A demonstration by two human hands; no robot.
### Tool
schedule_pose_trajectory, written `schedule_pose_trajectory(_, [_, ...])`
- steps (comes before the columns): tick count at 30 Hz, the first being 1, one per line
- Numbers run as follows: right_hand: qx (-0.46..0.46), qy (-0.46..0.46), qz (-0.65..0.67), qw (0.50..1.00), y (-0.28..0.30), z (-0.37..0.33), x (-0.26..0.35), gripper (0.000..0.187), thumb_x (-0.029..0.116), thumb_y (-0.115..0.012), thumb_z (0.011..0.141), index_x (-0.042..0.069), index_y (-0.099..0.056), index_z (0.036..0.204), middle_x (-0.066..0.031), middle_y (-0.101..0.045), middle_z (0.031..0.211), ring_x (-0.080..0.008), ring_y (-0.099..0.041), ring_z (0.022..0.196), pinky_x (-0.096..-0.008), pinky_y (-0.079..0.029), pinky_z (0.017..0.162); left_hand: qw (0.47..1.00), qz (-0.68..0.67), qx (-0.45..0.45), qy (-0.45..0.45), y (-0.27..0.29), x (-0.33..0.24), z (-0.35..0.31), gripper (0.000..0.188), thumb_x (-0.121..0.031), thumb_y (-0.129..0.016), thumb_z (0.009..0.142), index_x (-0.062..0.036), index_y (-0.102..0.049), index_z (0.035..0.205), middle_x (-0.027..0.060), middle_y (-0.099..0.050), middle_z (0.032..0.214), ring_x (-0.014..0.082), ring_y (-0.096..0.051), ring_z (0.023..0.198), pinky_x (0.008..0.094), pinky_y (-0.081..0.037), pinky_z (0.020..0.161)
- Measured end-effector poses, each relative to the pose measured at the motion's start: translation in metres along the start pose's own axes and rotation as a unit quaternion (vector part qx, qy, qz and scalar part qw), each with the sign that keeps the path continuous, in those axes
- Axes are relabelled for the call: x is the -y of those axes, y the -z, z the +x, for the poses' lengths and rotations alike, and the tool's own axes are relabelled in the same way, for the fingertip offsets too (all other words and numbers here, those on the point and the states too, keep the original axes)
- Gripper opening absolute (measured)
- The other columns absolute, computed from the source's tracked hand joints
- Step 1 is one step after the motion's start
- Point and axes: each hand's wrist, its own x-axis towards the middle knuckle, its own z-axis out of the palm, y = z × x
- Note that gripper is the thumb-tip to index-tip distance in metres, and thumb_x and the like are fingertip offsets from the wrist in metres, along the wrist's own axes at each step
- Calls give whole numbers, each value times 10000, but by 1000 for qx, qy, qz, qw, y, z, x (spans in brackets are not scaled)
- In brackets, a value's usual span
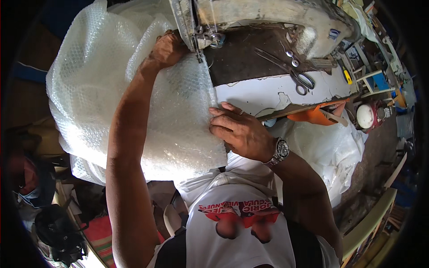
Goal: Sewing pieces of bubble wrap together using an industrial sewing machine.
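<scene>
A large sheet of bubble wrap (pixel 181 120) is spread over the left part of the sewing table (pixel 252 94) and draped past its front edge toward the lap. Its right margin is passed beneath the needle end of the sewing machine (pixel 272 12), just beside the presser foot (pixel 199 57). The left hand (pixel 167 50) is placed on the far part of the wrap, to the left of the presser foot. Its fingers are bent, but the tips are partly hidden by the machine's head, so it cannot be told whether the wrap is gripped. The right hand (pixel 239 131) is laid across the wrap's right margin near the table's front edge. Its fingers are slightly bent and a little apart, with the wrap touched by the tips; the thumb is hidden, so whether the margin is pinched cannot be told. A metal wristwatch (pixel 280 149) is worn on the right wrist. Dark-handled shears (pixel 292 75) are laid with their handles toward the table's front edge, beside two small metal bobbins (pixel 292 58). A yellow utility knife (pixel 346 75) is seen near the right edge. Below the front edge, orange material (pixel 313 116) and white plastic sheeting (pixel 333 154) are seen.
</scene>
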Motion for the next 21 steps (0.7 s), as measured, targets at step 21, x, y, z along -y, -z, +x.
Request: schedule_pose_trajectory(21, [69, -23, -22, 997, 5, 59, -61, 365, -24, -671, 787, 66, -692, 1140, -69, -644, 1301, -228, -617, 1278, -396, -445, 1190, 975, 142, -135, -102, 6, 58, 28, 305, -184, -519, 995, -121, -669, 1253, 85, -557, 1331, 323, -513, 1269, 502, -435, 1069])
